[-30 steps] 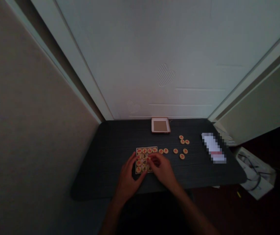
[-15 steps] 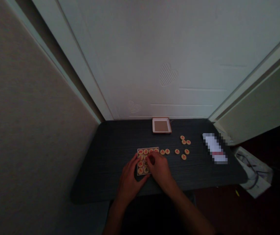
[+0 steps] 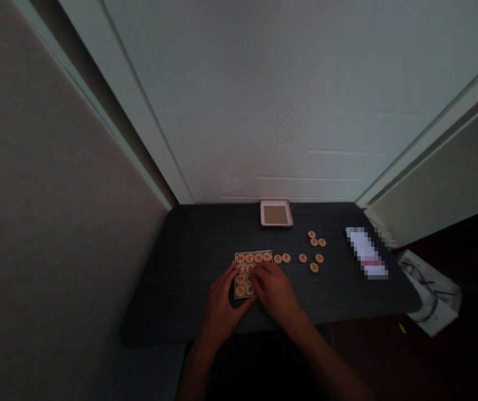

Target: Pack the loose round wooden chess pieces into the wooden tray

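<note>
A small square box (image 3: 237, 257) filled with round wooden chess pieces (image 3: 249, 258), marked in red and black, lies on the dark table (image 3: 188, 262). My left hand (image 3: 221, 303) rests against the box's left and front side, fingers curled along its edge. My right hand (image 3: 274, 288) lies over the box's right half, its fingertips down on the pieces; whether it pinches one is hidden. Several loose pieces (image 3: 314, 267) lie on the table to the right of the box.
The box's empty lid (image 3: 276, 215) lies at the table's far edge against a white door. A blurred white flat object (image 3: 366, 253) sits at the right end. A white bag (image 3: 430, 295) lies on the floor right of the table. A wall closes the left.
My right hand has slid slightly left and nearer over the box's pieces. My left hand has stayed at the box's left side. The view has shifted a little.
</note>
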Demonstrator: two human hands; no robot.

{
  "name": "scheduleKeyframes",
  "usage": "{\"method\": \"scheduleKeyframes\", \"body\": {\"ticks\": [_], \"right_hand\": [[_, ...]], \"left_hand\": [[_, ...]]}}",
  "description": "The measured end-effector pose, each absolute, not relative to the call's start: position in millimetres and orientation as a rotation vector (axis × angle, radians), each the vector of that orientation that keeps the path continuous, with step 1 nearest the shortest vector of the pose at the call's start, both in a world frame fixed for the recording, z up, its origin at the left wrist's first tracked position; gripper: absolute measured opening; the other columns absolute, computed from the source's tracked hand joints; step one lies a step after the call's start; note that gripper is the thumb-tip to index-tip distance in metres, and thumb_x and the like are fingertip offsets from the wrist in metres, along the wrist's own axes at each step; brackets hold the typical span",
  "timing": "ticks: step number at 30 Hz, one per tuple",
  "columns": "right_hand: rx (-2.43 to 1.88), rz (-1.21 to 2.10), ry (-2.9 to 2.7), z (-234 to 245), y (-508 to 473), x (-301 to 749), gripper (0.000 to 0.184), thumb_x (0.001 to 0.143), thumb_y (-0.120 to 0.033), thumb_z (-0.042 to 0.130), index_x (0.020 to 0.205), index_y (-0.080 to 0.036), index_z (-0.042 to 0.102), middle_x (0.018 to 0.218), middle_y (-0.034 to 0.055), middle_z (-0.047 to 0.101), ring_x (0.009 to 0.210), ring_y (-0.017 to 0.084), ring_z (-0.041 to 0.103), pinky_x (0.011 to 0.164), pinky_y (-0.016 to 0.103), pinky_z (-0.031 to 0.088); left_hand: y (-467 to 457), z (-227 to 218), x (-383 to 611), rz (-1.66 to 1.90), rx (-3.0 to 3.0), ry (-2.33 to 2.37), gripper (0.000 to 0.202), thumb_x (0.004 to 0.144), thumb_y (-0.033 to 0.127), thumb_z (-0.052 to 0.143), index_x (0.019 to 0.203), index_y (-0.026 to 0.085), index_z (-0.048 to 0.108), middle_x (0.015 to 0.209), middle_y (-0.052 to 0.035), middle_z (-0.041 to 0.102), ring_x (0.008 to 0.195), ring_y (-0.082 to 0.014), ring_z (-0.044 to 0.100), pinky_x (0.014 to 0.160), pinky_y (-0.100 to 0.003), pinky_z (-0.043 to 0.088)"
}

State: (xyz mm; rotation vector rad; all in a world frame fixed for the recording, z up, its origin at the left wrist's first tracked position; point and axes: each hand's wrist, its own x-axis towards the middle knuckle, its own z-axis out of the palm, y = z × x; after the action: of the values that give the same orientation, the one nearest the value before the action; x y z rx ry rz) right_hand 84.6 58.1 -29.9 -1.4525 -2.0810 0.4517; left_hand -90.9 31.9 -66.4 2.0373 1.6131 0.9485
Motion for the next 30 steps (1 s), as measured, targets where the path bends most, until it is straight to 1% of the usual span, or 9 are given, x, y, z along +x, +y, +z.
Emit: {"method": "scheduleKeyframes", "body": {"ticks": [6,10,14,18,23,30], "right_hand": [[-1.434,0.454,-2.095,-28,59,85,0.029,0.093,-0.012,0.059,0.116,-0.025,0.071,0.112,0.0084,0.07,0.107,0.024,0.063,0.095,0.038,0.054],[-1.404,0.444,-2.086,-30,57,87,0.033,0.091,-0.008,0.059,0.118,-0.024,0.07,0.113,0.0086,0.07,0.107,0.025,0.063,0.095,0.04,0.054],[-1.355,0.409,-2.03,-32,51,93,0.031,0.092,-0.009,0.058,0.117,-0.023,0.069,0.112,0.0085,0.07,0.105,0.025,0.063,0.095,0.041,0.054],[-1.354,0.341,-1.914,-35,41,110,0.029,0.093,-0.011,0.056,0.117,-0.023,0.068,0.109,0.0084,0.07,0.103,0.024,0.064,0.092,0.04,0.055],[-1.45,0.178,-1.791,-47,37,158,0.024,0.096,-0.017,0.054,0.115,-0.023,0.068,0.106,0.0088,0.07,0.099,0.024,0.064,0.092,0.042,0.054],[-1.596,0.012,-1.704,-54,43,234,0.022,0.096,-0.031,0.057,0.112,-0.023,0.07,0.107,0.0111,0.071,0.1,0.028,0.065,0.092,0.047,0.053]], "left_hand": [[32,-67,-92,0.952,2.014,1.609,0.07,0.08,0.036,0.078,0.142,0.027,0.045,0.152,-0.0094,0.051,0.136,-0.0304,0.052,0.111,-0.05,0.045],[31,-68,-92,0.945,1.994,1.611,0.072,0.08,0.035,0.078,0.144,0.029,0.043,0.151,-0.0087,0.052,0.135,-0.0299,0.053,0.111,-0.05,0.046],[31,-68,-91,0.948,1.985,1.613,0.071,0.08,0.035,0.078,0.143,0.029,0.044,0.15,-0.008,0.053,0.134,-0.0299,0.054,0.11,-0.05,0.047],[31,-65,-91,0.936,1.972,1.633,0.071,0.079,0.036,0.079,0.142,0.029,0.045,0.15,-0.0077,0.053,0.133,-0.0298,0.055,0.11,-0.05,0.047],[31,-64,-91,0.903,1.962,1.638,0.072,0.08,0.037,0.079,0.143,0.03,0.044,0.15,-0.0077,0.053,0.134,-0.0301,0.054,0.111,-0.051,0.046],[32,-63,-91,0.913,1.955,1.655,0.071,0.079,0.039,0.079,0.141,0.03,0.045,0.149,-0.0082,0.054,0.133,-0.0318,0.055,0.109,-0.054,0.047]]}}
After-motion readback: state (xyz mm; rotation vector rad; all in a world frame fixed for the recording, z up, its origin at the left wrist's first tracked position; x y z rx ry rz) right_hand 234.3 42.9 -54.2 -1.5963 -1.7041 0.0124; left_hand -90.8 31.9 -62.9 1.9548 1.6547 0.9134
